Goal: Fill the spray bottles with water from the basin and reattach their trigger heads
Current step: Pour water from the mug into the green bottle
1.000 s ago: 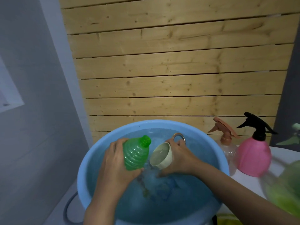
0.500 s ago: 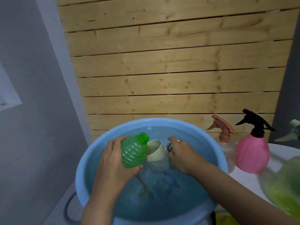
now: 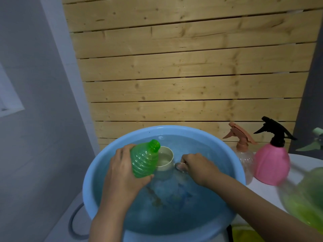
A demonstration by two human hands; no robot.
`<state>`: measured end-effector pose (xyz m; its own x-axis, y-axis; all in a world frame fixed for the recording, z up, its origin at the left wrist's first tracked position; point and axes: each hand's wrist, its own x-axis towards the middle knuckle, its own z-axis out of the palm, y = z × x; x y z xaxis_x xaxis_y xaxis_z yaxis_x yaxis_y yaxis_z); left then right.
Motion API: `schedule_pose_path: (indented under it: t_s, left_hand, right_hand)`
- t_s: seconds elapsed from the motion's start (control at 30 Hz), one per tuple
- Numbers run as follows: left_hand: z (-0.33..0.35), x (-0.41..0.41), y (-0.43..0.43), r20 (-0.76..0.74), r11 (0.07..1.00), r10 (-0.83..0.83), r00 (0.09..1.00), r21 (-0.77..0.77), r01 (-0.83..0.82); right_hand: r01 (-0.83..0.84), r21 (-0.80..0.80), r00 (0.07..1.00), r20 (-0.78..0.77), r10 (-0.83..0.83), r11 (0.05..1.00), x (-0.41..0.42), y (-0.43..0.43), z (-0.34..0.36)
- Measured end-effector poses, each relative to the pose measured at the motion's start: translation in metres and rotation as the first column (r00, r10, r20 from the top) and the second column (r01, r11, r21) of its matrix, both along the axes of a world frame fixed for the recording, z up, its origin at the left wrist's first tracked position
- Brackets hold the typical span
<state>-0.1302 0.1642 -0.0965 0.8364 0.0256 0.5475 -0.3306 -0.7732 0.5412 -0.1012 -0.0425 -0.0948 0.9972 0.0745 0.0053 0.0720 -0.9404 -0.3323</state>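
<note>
Since a second ago the small cream plastic cup [image 3: 165,160] has turned from lying tilted, its mouth sideways, to standing upright and low in the water. The right hand [image 3: 197,167] has gone down with it. The ribbed translucent green plastic bottle [image 3: 144,159] has hardly moved.

At the back stands a wall of pale horizontal wooden planks [image 3: 174,67], with a grey painted wall [image 3: 35,119] at its left. In front of them is the big round light-blue plastic basin [image 3: 174,129], which holds water. To the right of the basin is a white table top [image 3: 300,165]. On it stands a rounded pink plastic spray bottle [image 3: 270,165] with a black trigger head [image 3: 274,130] on top. Between it and the basin is a clear plastic spray bottle [image 3: 244,159] with an orange-brown trigger head [image 3: 239,135]. It stands just beside the basin's rim. A blurred green shape [image 3: 305,198] fills the lower right corner; I cannot tell what it is.

Over the water the left hand [image 3: 122,173] grasps the green bottle around its body, with the thumb under it. The green bottle is tilted, and its open threaded neck points up and to the right, just beside the rim of the cup. The right hand pinches the metal ring handle [image 3: 180,166] of the cup. The cup has water inside, and its lower part is under the surface.
</note>
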Motion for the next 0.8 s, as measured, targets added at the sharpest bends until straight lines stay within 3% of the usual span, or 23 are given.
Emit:
schedule_pose_path:
  t_s: [0.1,0.2,0.3,0.43,0.63,0.8]
  left_hand:
    - [0.000,0.000,0.000,-0.010,1.000,0.004,1.000,-0.002,-0.004]
    - [0.000,-0.001,-0.001,-0.026,1.000,0.010,1.000,0.003,-0.010]
    - [0.000,-0.001,-0.001,-0.037,1.000,0.010,0.999,0.017,-0.010]
    - [0.000,-0.001,0.000,-0.057,1.000,0.011,0.998,0.013,-0.010]
    - [0.001,-0.002,-0.001,-0.063,1.000,-0.002,0.998,0.008,0.003]
    - [0.002,-0.003,-0.002,-0.089,1.000,0.002,0.996,0.011,-0.001]
  right_hand:
    - [0.035,0.305,0.995,-0.098,-0.006,0.952,0.004,-0.001,0.002]
    - [0.103,0.457,0.985,-0.170,-0.027,0.884,0.002,-0.001,0.006]
    - [0.222,0.617,0.967,-0.239,-0.088,0.755,0.005,-0.002,0.009]
    - [0.232,0.644,0.971,-0.194,-0.138,0.729,0.004,-0.005,0.011]
    - [0.241,0.784,0.964,-0.124,-0.236,0.572,0.007,-0.009,0.013]
    - [0.219,0.798,0.953,-0.051,-0.299,0.561,0.004,-0.013,0.014]
